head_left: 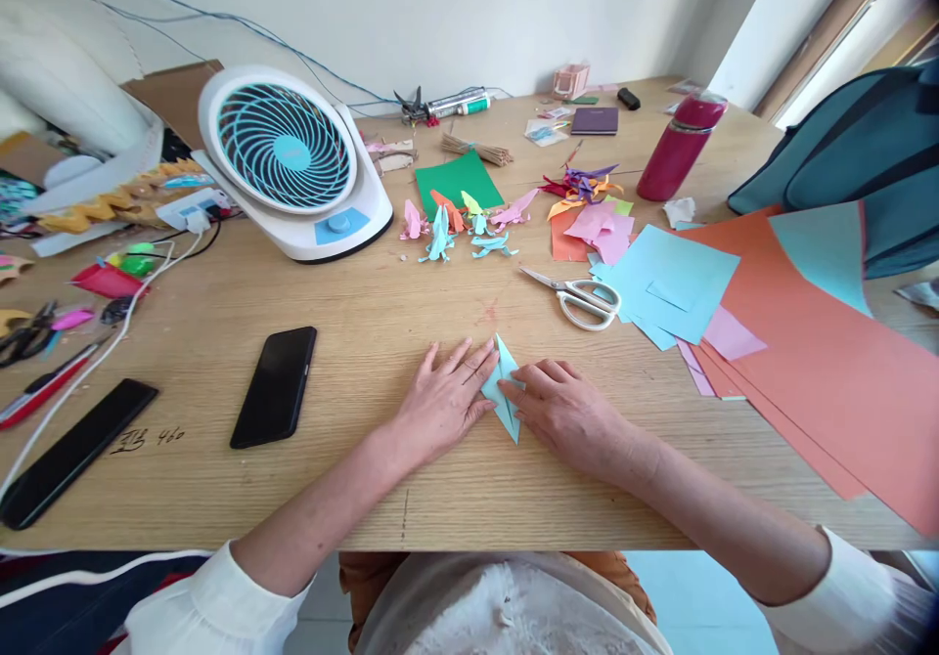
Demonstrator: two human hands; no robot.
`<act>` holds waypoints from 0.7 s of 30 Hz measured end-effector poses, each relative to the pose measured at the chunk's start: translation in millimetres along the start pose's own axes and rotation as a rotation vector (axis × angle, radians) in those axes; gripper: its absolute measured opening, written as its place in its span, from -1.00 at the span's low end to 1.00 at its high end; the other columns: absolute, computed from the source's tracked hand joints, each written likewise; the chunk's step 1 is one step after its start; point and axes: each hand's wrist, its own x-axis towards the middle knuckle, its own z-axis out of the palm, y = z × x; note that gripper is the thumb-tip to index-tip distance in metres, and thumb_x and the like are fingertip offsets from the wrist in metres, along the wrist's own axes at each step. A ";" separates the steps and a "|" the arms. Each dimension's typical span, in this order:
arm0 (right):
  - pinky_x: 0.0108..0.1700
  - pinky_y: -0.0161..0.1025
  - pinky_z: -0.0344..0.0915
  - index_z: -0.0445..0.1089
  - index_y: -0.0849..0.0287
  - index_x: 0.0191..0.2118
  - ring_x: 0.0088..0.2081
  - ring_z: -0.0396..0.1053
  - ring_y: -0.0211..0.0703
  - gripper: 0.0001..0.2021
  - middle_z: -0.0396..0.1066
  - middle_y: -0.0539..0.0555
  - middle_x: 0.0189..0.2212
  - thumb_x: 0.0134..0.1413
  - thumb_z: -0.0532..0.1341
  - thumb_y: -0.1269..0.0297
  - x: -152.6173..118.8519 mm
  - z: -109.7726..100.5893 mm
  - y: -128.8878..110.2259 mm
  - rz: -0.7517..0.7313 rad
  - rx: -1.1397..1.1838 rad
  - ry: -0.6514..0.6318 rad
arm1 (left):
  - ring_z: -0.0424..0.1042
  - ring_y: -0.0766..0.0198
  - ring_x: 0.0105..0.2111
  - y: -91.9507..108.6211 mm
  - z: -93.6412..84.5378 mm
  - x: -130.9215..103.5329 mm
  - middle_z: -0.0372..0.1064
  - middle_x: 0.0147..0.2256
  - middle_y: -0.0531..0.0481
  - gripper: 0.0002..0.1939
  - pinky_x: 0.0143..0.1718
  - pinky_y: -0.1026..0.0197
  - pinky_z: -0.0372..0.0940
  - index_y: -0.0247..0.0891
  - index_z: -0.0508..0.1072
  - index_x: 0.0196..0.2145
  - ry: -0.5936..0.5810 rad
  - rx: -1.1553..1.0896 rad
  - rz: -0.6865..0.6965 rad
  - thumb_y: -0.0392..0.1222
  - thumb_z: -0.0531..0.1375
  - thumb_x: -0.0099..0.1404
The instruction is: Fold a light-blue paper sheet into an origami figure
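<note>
A light-blue folded paper (506, 403), shaped like a narrow diamond, lies flat on the wooden table between my hands. My left hand (449, 396) rests on its left edge with the fingers spread and extended, pressing on the paper. From the right, my right hand (561, 409) touches the paper, its index finger and thumb on the right half and the other fingers curled. Scissors (587, 303) with white handles lie beyond my right hand. Several small folded paper figures (438, 235) in pink, orange, green and blue stand farther back.
A white fan (367, 215) stands at the back left, and a black phone (275, 386) lies left of my left hand. Blue sheets (682, 274) and large orange sheets (822, 362) spread at right. Behind them are a magenta bottle (675, 156) and a teal bag (828, 166).
</note>
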 end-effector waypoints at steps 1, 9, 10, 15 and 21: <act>-0.10 -0.09 0.16 0.36 0.24 0.05 -0.13 0.27 -0.01 -0.74 0.37 0.21 -0.16 0.31 0.07 0.37 0.2 0.0 -0.4 -0.001 -0.001 0.003 | 0.01 -0.02 0.34 -0.4 0.6 0.2 0.03 0.34 -0.15 -0.45 0.25 -0.26 0.01 -0.20 0.06 0.34 0.006 -0.017 -0.008 0.01 -0.08 0.48; -0.10 -0.11 0.15 0.34 0.21 0.10 -0.13 0.26 -0.02 -0.69 0.36 0.20 -0.16 0.28 0.10 0.39 -1.0 0.6 -0.4 -0.007 -0.031 0.039 | 0.25 -0.02 0.18 -11.5 -7.6 28.6 0.30 0.19 -0.21 -0.59 0.15 -0.17 0.15 -0.21 0.31 0.18 0.209 -0.059 -0.155 -0.14 0.03 0.43; -0.10 -0.11 0.14 0.34 0.21 0.10 -0.13 0.26 -0.02 -0.69 0.35 0.20 -0.15 0.28 0.10 0.39 -1.2 0.9 -0.3 -0.005 -0.027 0.039 | 0.33 0.02 0.09 -13.8 -10.1 33.5 0.38 0.10 -0.21 -0.65 0.08 -0.09 0.21 -0.24 0.39 0.10 0.261 -0.110 -0.185 -0.18 0.06 0.40; -0.10 -0.12 0.13 0.33 0.20 0.11 -0.17 0.24 -0.03 -0.69 0.33 0.17 -0.16 0.28 0.10 0.38 -2.4 3.7 -0.5 -0.001 -0.043 0.060 | 0.42 0.23 -0.30 -20.2 -10.1 51.5 0.46 -0.36 -0.02 -0.85 -0.20 0.21 0.26 -0.23 0.49 -0.40 0.428 -0.404 -0.333 -0.23 0.17 0.32; -0.08 -0.12 0.14 0.32 0.20 0.13 -0.15 0.23 -0.03 -0.68 0.33 0.18 -0.15 0.29 0.08 0.37 -3.1 3.5 -0.5 0.004 -0.016 0.046 | 0.34 0.33 -0.56 -24.0 6.9 52.2 0.37 -0.60 0.04 -0.55 -0.42 0.28 0.19 -0.26 0.46 -0.51 0.453 -0.501 -0.431 -0.09 -0.03 0.46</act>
